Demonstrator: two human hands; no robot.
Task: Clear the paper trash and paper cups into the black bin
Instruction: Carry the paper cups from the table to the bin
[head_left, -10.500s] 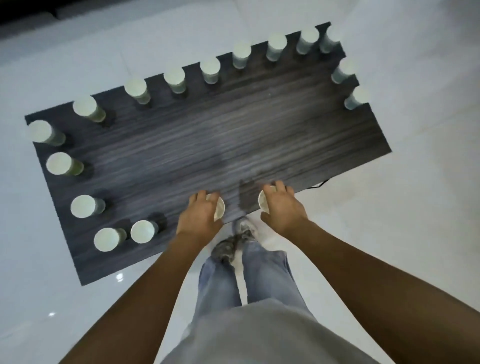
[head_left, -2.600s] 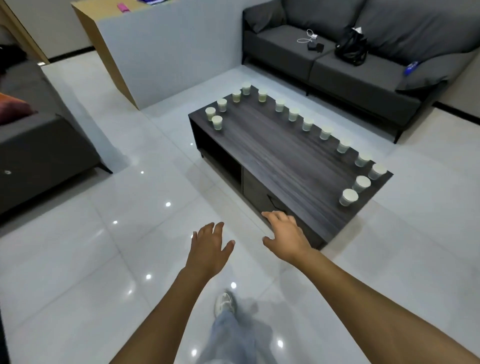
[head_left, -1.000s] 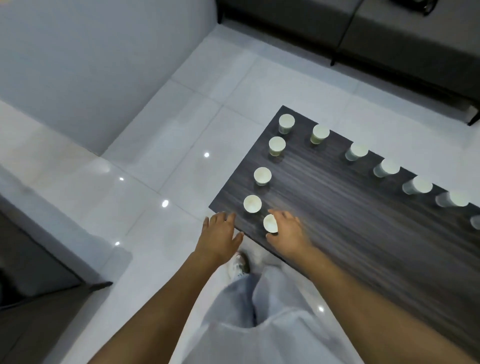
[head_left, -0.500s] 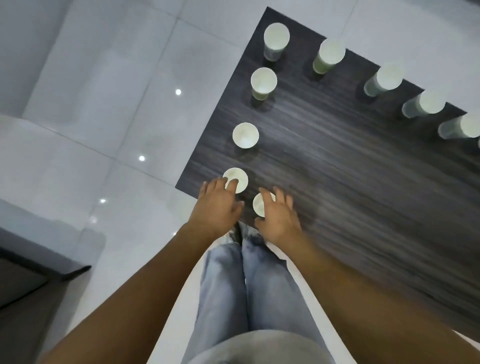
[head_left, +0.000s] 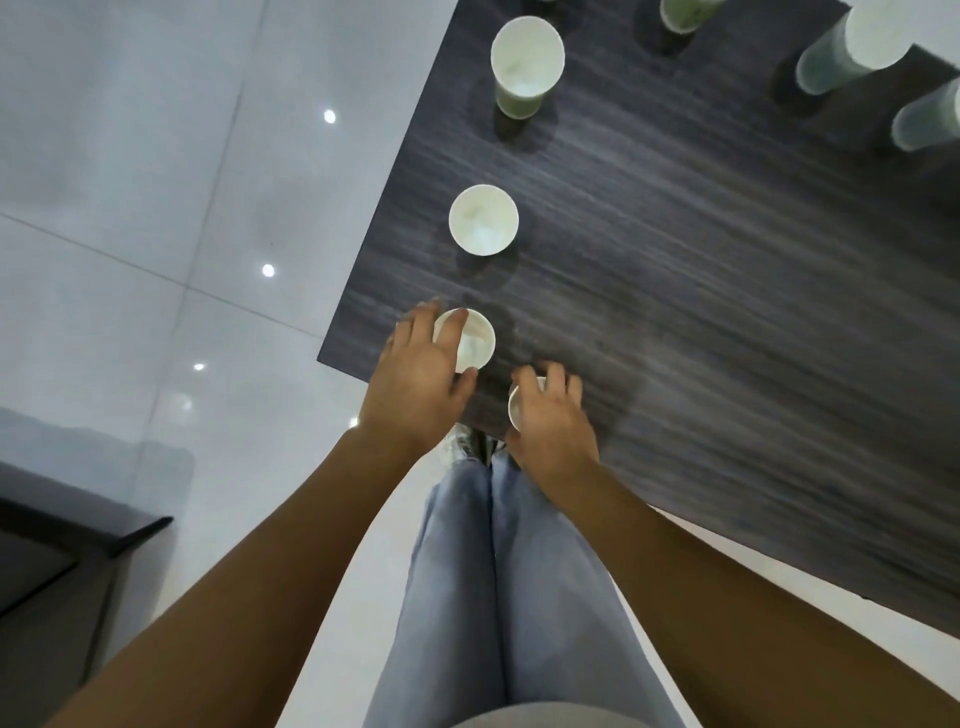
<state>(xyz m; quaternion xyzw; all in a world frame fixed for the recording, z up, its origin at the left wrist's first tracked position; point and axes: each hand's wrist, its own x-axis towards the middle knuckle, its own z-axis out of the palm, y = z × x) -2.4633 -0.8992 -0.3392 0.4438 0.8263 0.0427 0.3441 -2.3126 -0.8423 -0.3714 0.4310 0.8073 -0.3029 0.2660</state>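
The left hand (head_left: 415, 384) now curls over the corner paper cup (head_left: 470, 340), fingers on its rim and thumb at its near side; half a second ago it was only arriving. The right hand (head_left: 553, 421) stays wrapped round the near-edge cup (head_left: 519, 408). So both hands look ready to lift a pair off the dark table (head_left: 701, 270). The right cup is mostly hidden; the black bin is out of view, and the far cups (head_left: 527, 57) are cut off at the frame's top
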